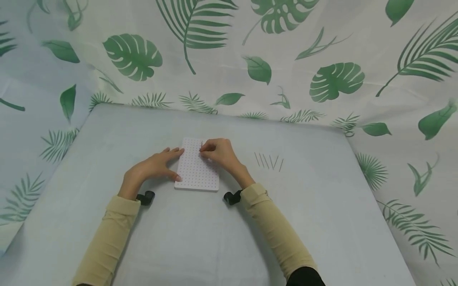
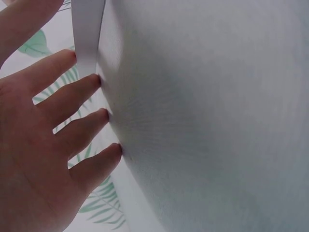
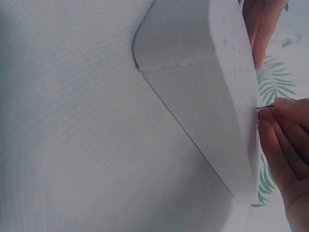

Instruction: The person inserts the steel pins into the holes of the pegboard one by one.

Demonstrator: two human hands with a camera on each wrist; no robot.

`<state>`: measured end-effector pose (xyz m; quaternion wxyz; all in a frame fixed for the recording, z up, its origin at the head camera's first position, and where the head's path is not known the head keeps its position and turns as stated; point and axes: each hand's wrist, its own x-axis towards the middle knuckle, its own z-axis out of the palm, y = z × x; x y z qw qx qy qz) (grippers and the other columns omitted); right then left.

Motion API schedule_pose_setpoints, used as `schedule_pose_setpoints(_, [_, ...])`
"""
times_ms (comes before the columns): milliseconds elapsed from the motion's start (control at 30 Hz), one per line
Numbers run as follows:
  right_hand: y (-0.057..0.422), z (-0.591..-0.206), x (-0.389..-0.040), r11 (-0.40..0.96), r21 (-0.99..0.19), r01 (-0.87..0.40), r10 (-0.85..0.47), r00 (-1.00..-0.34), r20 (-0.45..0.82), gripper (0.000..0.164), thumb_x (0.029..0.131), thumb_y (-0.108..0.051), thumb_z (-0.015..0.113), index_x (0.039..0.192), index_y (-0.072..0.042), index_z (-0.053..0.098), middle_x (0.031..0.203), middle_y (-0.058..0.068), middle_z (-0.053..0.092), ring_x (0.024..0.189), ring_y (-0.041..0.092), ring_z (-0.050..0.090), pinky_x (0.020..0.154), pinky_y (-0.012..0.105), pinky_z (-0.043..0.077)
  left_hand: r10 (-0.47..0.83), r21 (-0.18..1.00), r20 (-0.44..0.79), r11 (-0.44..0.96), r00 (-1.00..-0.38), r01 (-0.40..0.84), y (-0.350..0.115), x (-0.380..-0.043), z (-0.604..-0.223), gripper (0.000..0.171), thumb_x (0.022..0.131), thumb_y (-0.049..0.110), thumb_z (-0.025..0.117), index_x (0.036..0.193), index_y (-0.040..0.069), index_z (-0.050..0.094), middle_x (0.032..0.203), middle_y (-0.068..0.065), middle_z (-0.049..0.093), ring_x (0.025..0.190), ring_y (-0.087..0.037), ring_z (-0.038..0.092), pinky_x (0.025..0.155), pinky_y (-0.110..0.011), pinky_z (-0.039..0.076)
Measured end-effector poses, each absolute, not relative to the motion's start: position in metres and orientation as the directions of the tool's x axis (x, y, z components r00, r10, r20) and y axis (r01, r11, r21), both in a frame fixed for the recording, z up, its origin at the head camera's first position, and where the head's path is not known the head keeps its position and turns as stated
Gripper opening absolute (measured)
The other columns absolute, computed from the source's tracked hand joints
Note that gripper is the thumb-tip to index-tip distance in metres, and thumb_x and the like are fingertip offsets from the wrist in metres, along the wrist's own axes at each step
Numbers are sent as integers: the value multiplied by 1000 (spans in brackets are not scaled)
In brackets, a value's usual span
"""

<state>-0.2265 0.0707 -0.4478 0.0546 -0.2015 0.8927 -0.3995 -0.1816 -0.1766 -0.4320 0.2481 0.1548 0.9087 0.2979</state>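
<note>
A white block [image 1: 196,174] with rows of small holes in its top lies flat on the table. My left hand [image 1: 154,165] touches its left side with fingers spread and straight; in the left wrist view the fingertips [image 2: 104,115] rest by the block's side wall [image 2: 88,36]. Over the block's upper right part, my right hand [image 1: 220,153] pinches a thin dark pin [image 3: 265,106] between thumb and fingertips. The pin's lower end meets the holed face in the right wrist view; how deep it sits I cannot tell.
Several thin dark pins [image 1: 263,160] lie in a loose row to the right of the block. They rest on a pale table cover [image 1: 214,238]. A leaf-print sheet [image 1: 229,75] hangs behind the table and along its sides.
</note>
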Motion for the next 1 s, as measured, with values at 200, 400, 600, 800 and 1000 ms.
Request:
schedule_pose_setpoints(200, [71, -445, -227, 594, -739, -317, -406, -911, 65, 3, 89, -9, 79, 92, -7, 80, 93, 6, 79, 82, 15, 73, 69, 23, 59, 426, 618, -353, 775, -833, 134, -178, -181, -429, 95, 87, 32, 82, 163, 11, 29, 170, -18, 20, 158, -47, 8, 123, -69, 15])
schedule_pose_setpoints(400, [78, -441, -227, 612, -727, -312, -393, -917, 63, 4, 90, -10, 79, 93, -7, 79, 94, 7, 78, 85, 17, 73, 73, 26, 61, 451, 614, -342, 771, -824, 167, -172, -186, -428, 96, 87, 33, 82, 163, 12, 28, 171, -16, 20, 158, -45, 7, 124, -67, 15])
schedule_pose_setpoints(600, [81, -444, -225, 621, -721, -307, -395, -917, 51, 9, 90, -12, 78, 98, -7, 78, 97, 8, 78, 90, 20, 74, 79, 30, 62, 450, 619, -355, 770, -819, 155, -171, -186, -427, 97, 86, 33, 83, 163, 11, 29, 171, -16, 20, 158, -45, 7, 124, -67, 16])
schedule_pose_setpoints(800, [87, -447, -220, 618, -740, -264, -410, -912, -17, 14, 90, -12, 79, 103, -9, 79, 101, 5, 79, 95, 19, 75, 83, 33, 61, 440, 620, -380, 774, -813, 129, -172, -183, -431, 98, 85, 33, 84, 163, 13, 29, 171, -15, 20, 159, -43, 7, 124, -67, 16])
schedule_pose_setpoints(1000, [89, -446, -218, 587, -745, -318, -471, -882, 5, 16, 92, -11, 77, 107, -8, 78, 104, 7, 79, 100, 22, 76, 91, 36, 61, 404, 595, -386, 796, -829, 110, -178, -180, -432, 97, 85, 32, 84, 163, 13, 29, 171, -14, 21, 159, -43, 9, 124, -68, 15])
